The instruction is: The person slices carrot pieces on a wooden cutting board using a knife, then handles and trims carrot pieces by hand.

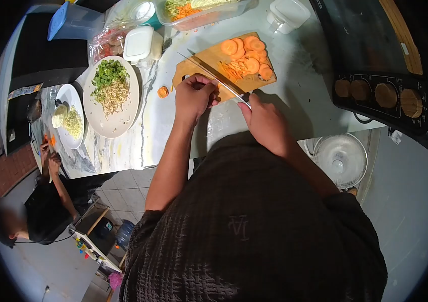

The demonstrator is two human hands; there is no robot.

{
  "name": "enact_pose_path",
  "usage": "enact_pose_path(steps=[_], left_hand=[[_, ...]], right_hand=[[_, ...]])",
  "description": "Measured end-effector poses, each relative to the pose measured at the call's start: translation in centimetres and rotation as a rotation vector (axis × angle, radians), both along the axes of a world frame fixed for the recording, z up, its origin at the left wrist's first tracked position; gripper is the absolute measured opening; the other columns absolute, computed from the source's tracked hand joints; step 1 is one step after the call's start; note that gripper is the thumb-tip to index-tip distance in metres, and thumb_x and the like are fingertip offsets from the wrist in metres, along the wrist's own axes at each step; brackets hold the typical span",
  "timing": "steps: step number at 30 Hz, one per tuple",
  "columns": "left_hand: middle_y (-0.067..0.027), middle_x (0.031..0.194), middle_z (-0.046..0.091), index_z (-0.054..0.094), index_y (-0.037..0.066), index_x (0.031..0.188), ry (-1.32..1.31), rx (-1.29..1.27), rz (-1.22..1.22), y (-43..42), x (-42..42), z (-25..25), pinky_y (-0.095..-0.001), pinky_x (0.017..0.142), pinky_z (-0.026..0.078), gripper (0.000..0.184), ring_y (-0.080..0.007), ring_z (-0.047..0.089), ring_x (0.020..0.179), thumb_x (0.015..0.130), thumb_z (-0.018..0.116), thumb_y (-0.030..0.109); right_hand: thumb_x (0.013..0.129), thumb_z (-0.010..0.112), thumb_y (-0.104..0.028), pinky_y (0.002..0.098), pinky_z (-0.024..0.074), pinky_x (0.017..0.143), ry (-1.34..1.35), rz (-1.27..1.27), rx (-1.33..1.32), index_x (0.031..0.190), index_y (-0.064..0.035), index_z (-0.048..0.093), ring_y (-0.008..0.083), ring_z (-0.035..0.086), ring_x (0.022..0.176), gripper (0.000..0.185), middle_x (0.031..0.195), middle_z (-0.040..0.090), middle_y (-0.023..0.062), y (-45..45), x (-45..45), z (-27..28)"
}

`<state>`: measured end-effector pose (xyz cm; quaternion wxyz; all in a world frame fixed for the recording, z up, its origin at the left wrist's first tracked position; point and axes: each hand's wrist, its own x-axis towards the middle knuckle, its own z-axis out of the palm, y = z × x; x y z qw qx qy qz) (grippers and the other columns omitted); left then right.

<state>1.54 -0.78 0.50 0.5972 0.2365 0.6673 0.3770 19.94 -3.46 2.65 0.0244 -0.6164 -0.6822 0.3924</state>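
Note:
My right hand (265, 123) is wrapped round the handle of a kitchen knife (224, 84), its blade slanting up and left across the wooden cutting board (193, 70). My left hand (196, 98) is closed at the board's near edge, fingers bent against a bit of carrot (217, 85) beside the blade; most of that piece is hidden. Beyond the knife lie thin carrot strips (231, 71) and several round carrot slices (254, 50). A carrot end (162, 92) rests on the table just left of the board.
Left stand an oval plate (118, 126) of chopped greens and sprouts and a smaller plate (65, 93). Lidded tubs (139, 43) and a vegetable container (214, 20) stand behind. A stove (375, 65) is right, a strainer (339, 158) below. Another person's hands (51, 158) work far left.

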Motion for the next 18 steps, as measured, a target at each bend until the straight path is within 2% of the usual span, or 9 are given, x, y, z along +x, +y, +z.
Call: enact_pose_path(steps=[4, 7, 10, 12, 15, 18], left_hand=[[-0.0117, 0.068, 0.063, 0.056, -0.004, 0.083, 0.01, -0.021, -0.003, 0.2, 0.1, 0.3, -0.0245, 0.044, 0.047, 0.017, -0.0134, 0.058, 0.05, 0.085, 0.07, 0.005], [-0.0116, 0.068, 0.063, 0.056, -0.004, 0.083, 0.031, -0.033, -0.019, 0.2, 0.0, 0.4, -0.0244, 0.044, 0.047, 0.017, -0.013, 0.058, 0.05, 0.085, 0.07, 0.006], [-0.0111, 0.068, 0.063, 0.056, -0.004, 0.083, 0.028, -0.038, -0.005, 0.1, 0.0, 0.2, -0.0241, 0.044, 0.047, 0.017, -0.0125, 0.058, 0.05, 0.085, 0.07, 0.006], [-0.0066, 0.069, 0.063, 0.058, 0.0, 0.086, 0.032, -0.026, -0.049, 0.0, -0.2, -0.1, -0.0233, 0.049, 0.049, 0.017, -0.0115, 0.059, 0.051, 0.088, 0.069, 0.012], [-0.0097, 0.068, 0.063, 0.057, -0.003, 0.083, 0.01, -0.022, 0.004, 0.1, 0.1, 0.0, -0.024, 0.044, 0.047, 0.016, -0.012, 0.058, 0.05, 0.086, 0.07, 0.006], [-0.0094, 0.068, 0.063, 0.057, -0.003, 0.082, 0.005, -0.008, -0.009, 0.0, -0.1, -0.4, -0.024, 0.044, 0.048, 0.016, -0.0118, 0.058, 0.05, 0.086, 0.07, 0.006]], right_hand=[[0.098, 0.05, -0.035, 0.0547, 0.0493, 0.073, 0.025, 0.006, -0.029, 0.099, -0.0006, 0.054, 0.0463, 0.063, 0.082, 0.034, 0.081, 0.066, 0.0253, 0.4, 0.4, -0.3], [0.097, 0.053, -0.033, 0.0539, 0.0489, 0.066, 0.047, 0.004, 0.03, 0.098, 0.0004, 0.054, 0.0467, 0.063, 0.074, 0.033, 0.074, 0.064, 0.0255, 0.4, 0.3, -0.9], [0.097, 0.053, -0.033, 0.0545, 0.0487, 0.068, 0.036, 0.005, 0.01, 0.098, 0.0008, 0.054, 0.0476, 0.063, 0.076, 0.034, 0.075, 0.064, 0.0268, 0.6, 0.0, -0.5], [0.097, 0.052, -0.034, 0.0551, 0.05, 0.072, 0.019, -0.011, -0.049, 0.099, 0.0007, 0.053, 0.0469, 0.063, 0.083, 0.034, 0.082, 0.065, 0.0269, 0.9, -0.6, -0.3], [0.097, 0.052, -0.034, 0.0553, 0.0501, 0.072, 0.015, -0.031, -0.05, 0.099, -0.0002, 0.053, 0.0475, 0.063, 0.083, 0.034, 0.081, 0.065, 0.0272, 0.8, -0.8, -0.4], [0.097, 0.052, -0.035, 0.0556, 0.0499, 0.071, -0.001, -0.039, -0.016, 0.099, -0.0013, 0.053, 0.0473, 0.063, 0.081, 0.033, 0.08, 0.065, 0.0267, 0.3, -0.5, -0.7]])
